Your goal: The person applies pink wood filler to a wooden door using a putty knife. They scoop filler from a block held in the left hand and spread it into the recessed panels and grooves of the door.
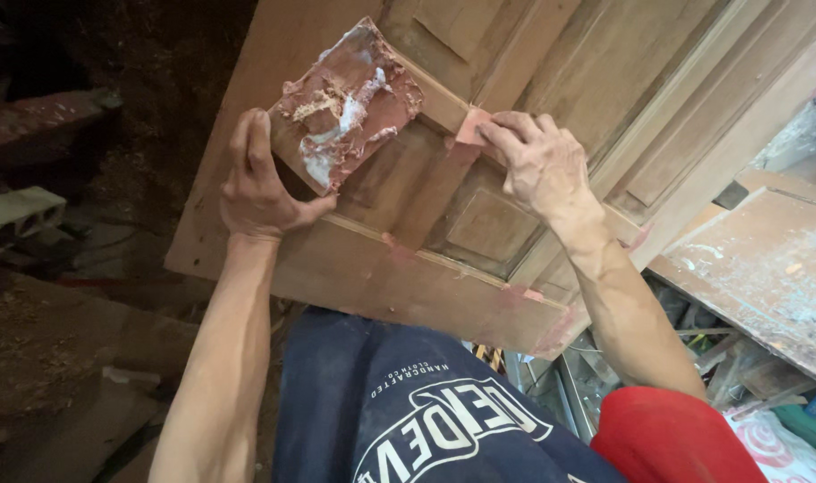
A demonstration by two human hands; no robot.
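So the left hand (257, 183) was gripping a small wooden board (347, 105) smeared with reddish putty, held up against the left part of the panelled wooden door (408, 268). The right hand (540, 165) was pinching a small flat scraper (471, 128), pressing pink filler onto the door just right of the board.

door panel (443, 259) top cropped, right fingers' (515, 134) tool mostly hidden
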